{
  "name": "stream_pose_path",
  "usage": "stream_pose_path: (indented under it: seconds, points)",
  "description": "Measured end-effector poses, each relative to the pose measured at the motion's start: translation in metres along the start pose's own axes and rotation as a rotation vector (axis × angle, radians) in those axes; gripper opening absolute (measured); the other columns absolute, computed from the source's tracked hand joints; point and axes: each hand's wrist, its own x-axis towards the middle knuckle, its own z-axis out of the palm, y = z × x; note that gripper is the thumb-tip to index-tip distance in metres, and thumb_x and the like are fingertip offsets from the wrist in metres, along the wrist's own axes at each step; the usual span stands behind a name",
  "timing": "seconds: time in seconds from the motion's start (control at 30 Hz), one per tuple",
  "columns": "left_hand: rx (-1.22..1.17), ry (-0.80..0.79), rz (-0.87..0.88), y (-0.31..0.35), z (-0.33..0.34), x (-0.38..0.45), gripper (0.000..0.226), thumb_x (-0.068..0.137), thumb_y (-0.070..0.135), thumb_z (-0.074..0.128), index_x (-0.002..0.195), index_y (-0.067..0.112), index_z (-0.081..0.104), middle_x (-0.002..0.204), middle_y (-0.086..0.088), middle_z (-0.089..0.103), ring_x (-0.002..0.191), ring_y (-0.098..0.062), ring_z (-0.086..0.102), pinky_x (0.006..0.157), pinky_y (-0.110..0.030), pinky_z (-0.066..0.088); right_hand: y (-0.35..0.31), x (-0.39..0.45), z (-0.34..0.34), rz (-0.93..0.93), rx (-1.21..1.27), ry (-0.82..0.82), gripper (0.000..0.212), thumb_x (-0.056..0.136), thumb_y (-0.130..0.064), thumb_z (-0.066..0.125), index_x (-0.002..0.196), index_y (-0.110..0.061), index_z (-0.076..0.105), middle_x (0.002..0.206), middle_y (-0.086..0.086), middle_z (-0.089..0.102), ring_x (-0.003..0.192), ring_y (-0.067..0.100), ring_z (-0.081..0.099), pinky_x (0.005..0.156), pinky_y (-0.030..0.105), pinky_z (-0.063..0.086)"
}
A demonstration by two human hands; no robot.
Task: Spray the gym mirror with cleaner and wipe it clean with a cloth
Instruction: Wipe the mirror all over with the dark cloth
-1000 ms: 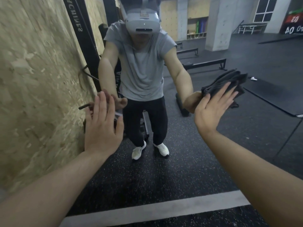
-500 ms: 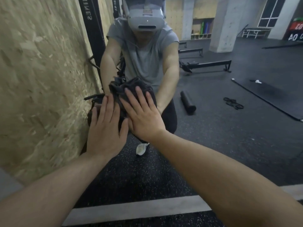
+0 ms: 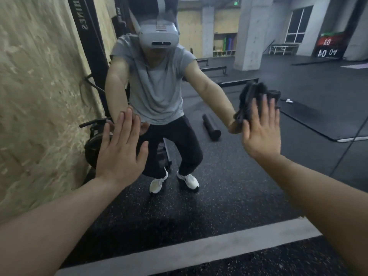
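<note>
The gym mirror [image 3: 249, 176] fills the view ahead, and a person in a grey shirt and headset is reflected in it. My left hand [image 3: 121, 150] lies flat against the glass with straight, spread fingers, left of centre. My right hand [image 3: 260, 128] presses a bunched dark cloth [image 3: 253, 96] flat onto the mirror at the right, fingers straight and pointing up. The cloth sticks out above my fingertips. No spray bottle is in view.
A chipboard wall [image 3: 39, 96] runs along the left edge of the mirror. The pale mirror base strip [image 3: 179, 253] crosses the bottom. Reflected behind are a black foam roller [image 3: 212, 127], dark floor mats [image 3: 318, 120], a concrete pillar and a black rack upright.
My right hand has slid the cloth across the glass from beside my left hand out to the right. My left hand has stayed flat on the mirror.
</note>
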Motion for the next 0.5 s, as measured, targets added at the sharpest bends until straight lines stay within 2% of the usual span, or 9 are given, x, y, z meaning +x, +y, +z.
stream_pose_path:
  seconds: [0.1,0.27,0.3,0.37,0.43,0.5]
  points:
    - [-0.021,0.007,-0.018,0.009,0.01,-0.004,0.074,0.101,0.046,0.021,0.162,0.006,0.01,0.171,-0.01,-0.001,0.158,-0.021,-0.003,0.127,-0.053,0.009,0.002,-0.012,0.008,0.304,0.136,0.02,0.066,0.106,-0.036,0.029,0.164,-0.013,0.008,0.171,0.016,0.005,0.157,0.037,0.002,0.127,0.055,0.006]
    - [-0.014,0.068,-0.004,0.01,0.019,-0.004,0.072,0.101,0.043,0.021,0.162,0.006,0.01,0.171,-0.01,0.001,0.158,-0.022,-0.002,0.127,-0.051,0.009,-0.056,-0.001,0.022,0.516,0.346,0.14,0.069,0.102,-0.031,0.027,0.162,-0.003,0.009,0.169,0.023,0.003,0.155,0.045,-0.001,0.126,0.055,-0.001]
    - [-0.01,0.084,0.013,0.007,0.02,-0.005,0.07,0.102,0.041,0.021,0.162,0.006,0.011,0.171,-0.01,0.003,0.158,-0.022,-0.001,0.127,-0.051,0.01,-0.074,-0.002,0.027,0.495,0.345,0.157,0.069,0.101,-0.032,0.027,0.162,-0.002,0.01,0.168,0.025,0.005,0.155,0.047,0.0,0.126,0.056,0.0]
    - [-0.049,0.106,0.039,0.002,0.021,-0.006,0.068,0.103,0.039,0.019,0.162,0.006,0.011,0.171,-0.009,0.004,0.158,-0.021,0.0,0.127,-0.05,0.011,-0.115,-0.011,0.037,0.34,0.304,0.151,0.069,0.102,-0.032,0.029,0.161,-0.002,0.012,0.168,0.027,0.007,0.154,0.049,0.002,0.125,0.058,-0.001]
    - [-0.098,0.126,0.088,-0.005,0.021,-0.009,0.065,0.105,0.037,0.017,0.162,0.005,0.01,0.171,-0.009,0.005,0.158,-0.02,0.002,0.127,-0.05,0.013,-0.157,-0.024,0.047,0.095,0.253,0.121,0.069,0.103,-0.033,0.031,0.162,-0.005,0.008,0.168,0.024,0.004,0.154,0.048,-0.001,0.125,0.058,-0.005]
    - [-0.131,0.169,0.142,-0.012,0.021,-0.01,0.063,0.107,0.035,0.017,0.161,0.002,0.014,0.17,-0.011,0.009,0.158,-0.022,0.008,0.126,-0.051,0.016,-0.195,-0.034,0.055,-0.158,0.211,0.091,0.071,0.103,-0.035,0.036,0.162,-0.01,0.004,0.168,0.015,-0.002,0.155,0.042,-0.007,0.125,0.055,-0.009]
